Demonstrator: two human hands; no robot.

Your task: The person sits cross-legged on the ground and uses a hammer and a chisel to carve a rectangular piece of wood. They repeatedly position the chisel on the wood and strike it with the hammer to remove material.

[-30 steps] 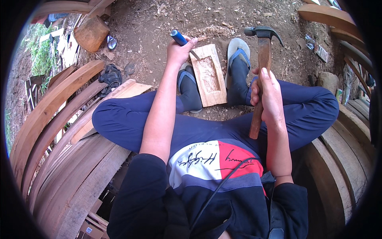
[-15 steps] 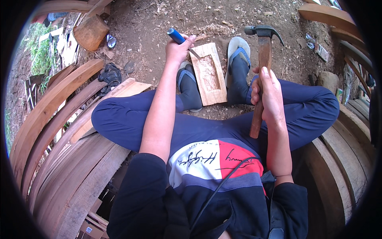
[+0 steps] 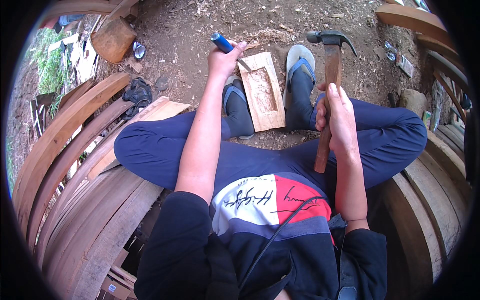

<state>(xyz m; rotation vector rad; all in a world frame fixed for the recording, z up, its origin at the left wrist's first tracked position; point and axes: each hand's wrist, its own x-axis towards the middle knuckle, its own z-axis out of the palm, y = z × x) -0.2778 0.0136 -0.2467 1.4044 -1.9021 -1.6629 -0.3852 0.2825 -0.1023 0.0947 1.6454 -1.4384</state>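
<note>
My left hand (image 3: 224, 61) is closed round a chisel with a blue handle (image 3: 221, 43). The chisel's blade (image 3: 244, 65) slants down to the upper left part of a pale wooden block (image 3: 278, 120); whether its tip touches the wood I cannot tell. A rough rectangular hollow is cut into the block, which lies on the ground between my two sandalled feet. In my right hand (image 3: 341, 117) is a claw hammer (image 3: 333, 65) with a brown wooden handle. Its dark head points away from me, raised beside my right foot and apart from the chisel.
Curved wooden planks (image 3: 65, 132) stack up at the left, and more curved pieces (image 3: 415, 22) lie at the right. A round wood chunk (image 3: 114, 40) stands far left, near a black crumpled cloth or bag (image 3: 137, 95). Wood chips litter the dirt ground (image 3: 200, 25).
Almost nothing differs. The chisel and my left hand have shifted very slightly; the hammer stays raised in the same place.
</note>
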